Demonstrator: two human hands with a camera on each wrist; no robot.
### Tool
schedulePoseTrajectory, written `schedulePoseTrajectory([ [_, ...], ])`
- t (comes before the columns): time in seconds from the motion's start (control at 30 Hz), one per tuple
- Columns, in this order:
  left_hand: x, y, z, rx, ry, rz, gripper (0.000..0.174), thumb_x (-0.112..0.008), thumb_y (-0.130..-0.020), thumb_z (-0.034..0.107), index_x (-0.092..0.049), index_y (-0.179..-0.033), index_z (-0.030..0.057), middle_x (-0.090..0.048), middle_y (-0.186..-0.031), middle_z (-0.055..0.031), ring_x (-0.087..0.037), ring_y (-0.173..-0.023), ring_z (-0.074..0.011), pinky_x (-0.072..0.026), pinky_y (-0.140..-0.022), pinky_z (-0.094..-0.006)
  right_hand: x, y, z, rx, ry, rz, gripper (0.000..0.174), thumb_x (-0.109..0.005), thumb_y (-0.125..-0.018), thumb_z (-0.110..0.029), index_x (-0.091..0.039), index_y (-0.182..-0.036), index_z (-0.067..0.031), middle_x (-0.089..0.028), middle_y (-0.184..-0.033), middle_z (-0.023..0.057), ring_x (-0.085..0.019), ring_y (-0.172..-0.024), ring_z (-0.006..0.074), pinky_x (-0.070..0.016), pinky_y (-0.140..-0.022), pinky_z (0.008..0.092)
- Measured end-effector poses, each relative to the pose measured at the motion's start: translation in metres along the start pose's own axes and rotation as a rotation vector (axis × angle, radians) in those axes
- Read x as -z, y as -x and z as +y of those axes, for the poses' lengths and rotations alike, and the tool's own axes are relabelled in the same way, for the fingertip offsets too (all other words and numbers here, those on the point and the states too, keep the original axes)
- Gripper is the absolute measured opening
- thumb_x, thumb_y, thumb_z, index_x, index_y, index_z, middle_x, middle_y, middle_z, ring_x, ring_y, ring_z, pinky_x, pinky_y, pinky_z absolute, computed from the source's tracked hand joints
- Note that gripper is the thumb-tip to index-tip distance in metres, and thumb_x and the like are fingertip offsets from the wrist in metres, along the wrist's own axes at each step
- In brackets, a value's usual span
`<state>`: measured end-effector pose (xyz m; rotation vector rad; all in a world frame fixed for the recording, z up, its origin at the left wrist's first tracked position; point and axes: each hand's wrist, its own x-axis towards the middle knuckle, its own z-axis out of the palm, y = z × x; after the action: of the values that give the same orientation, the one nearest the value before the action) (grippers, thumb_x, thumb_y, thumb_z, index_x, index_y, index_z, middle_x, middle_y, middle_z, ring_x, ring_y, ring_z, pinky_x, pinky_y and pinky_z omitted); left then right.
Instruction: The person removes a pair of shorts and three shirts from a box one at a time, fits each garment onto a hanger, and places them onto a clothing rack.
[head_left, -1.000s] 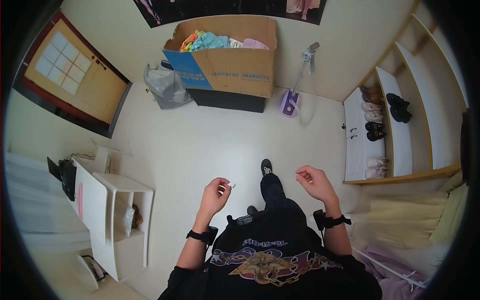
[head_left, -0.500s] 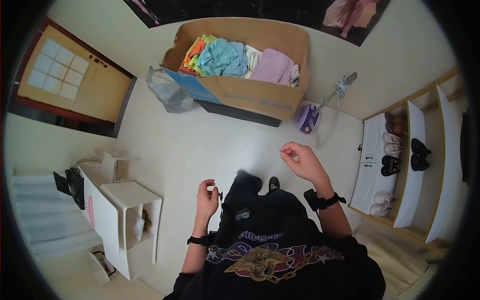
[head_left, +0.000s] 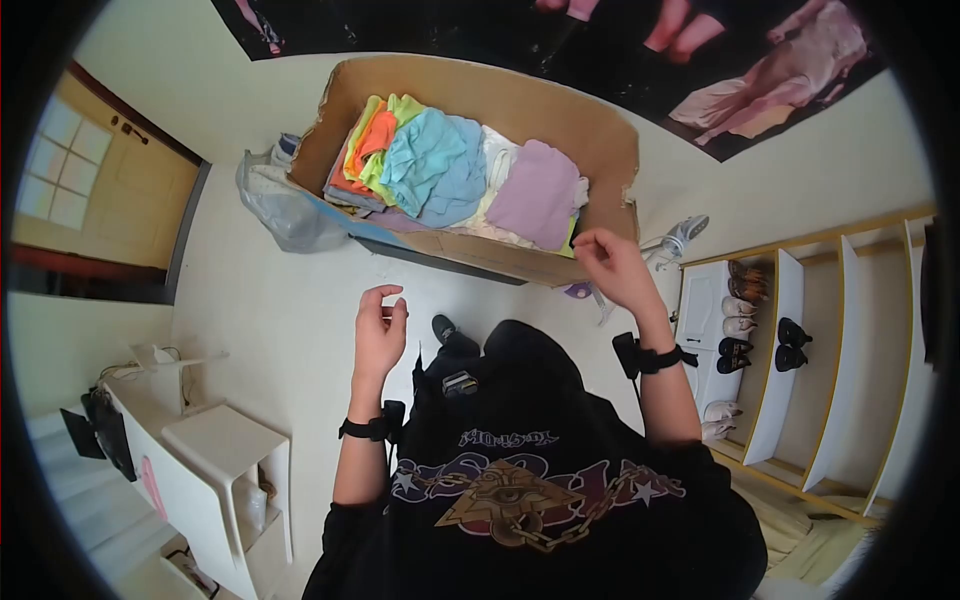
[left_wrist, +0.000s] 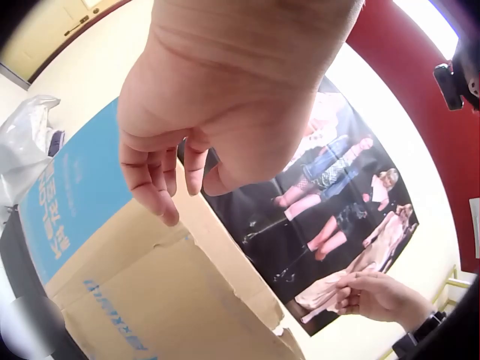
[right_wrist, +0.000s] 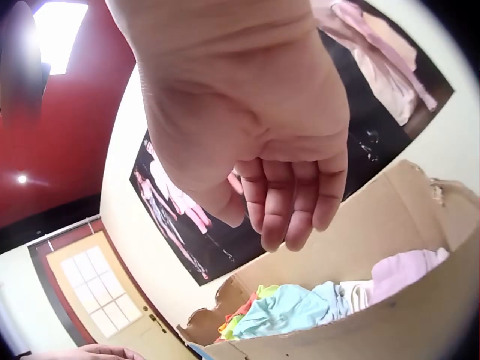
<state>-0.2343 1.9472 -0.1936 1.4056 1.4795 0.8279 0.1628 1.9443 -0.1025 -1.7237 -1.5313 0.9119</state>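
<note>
Clothes [head_left: 435, 165] — piled in the box [head_left: 605, 135], crumpled blue beside orange and yellow-green at the left, white in the middle, folded lilac toward the right. With the left hand [head_left: 380, 335], holding nothing: raised in the air before the box, fingers loosely bent, thumb apart from the fingertips. With the right hand [head_left: 615, 270], also gripping nothing: fingers loosely curved, thumb close to them, at the box's near right corner — cannot tell whether touching the rim. Around the box: flanked on the floor by a bag [head_left: 290, 215] at left and a partly hidden steamer [head_left: 685, 232] at right, backed by a dark poster [head_left: 500, 40] on the wall. Farther right, shoes [head_left: 735, 355] on shelves [head_left: 822, 420]; at left, a white desk [head_left: 215, 445] and a door [head_left: 110, 175].
</note>
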Motion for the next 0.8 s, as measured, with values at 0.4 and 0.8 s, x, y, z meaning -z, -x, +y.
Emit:
schedulePoseTrajectory([
  [0.4, 0.042, -0.002, -0.043, 0.376, 0.056, 0.233, 0.020, -0.053, -0.112, 0.014, -0.064, -0.125, 0.0029, -0.070, -0.094, -0.0063, -0.072, -0.085, -0.0147, -0.0550, -0.072, -0.0296, -0.123, -0.233, 0.154, -0.049, 0.358, -0.530, 0.055, -0.079, -0.090, -0.031, -0.065, -0.132, 0.0022, -0.069, -0.134, 0.0229, -0.066, -0.124, 0.0367, -0.0527, -0.105, 0.0428],
  [0.8, 0.030, -0.058, 0.029, 0.627, -0.046, 0.172, 0.021, -0.054, -0.112, 0.012, -0.062, -0.128, 0.0016, -0.072, -0.103, -0.0106, -0.074, -0.089, -0.0186, -0.0554, -0.073, -0.0299, -0.205, -0.288, 0.273, -0.143, 0.686, -0.667, 0.048, -0.068, -0.090, -0.014, -0.056, -0.133, 0.0022, -0.066, -0.126, 0.0285, -0.066, -0.115, 0.0460, -0.0566, -0.095, 0.0512],
])
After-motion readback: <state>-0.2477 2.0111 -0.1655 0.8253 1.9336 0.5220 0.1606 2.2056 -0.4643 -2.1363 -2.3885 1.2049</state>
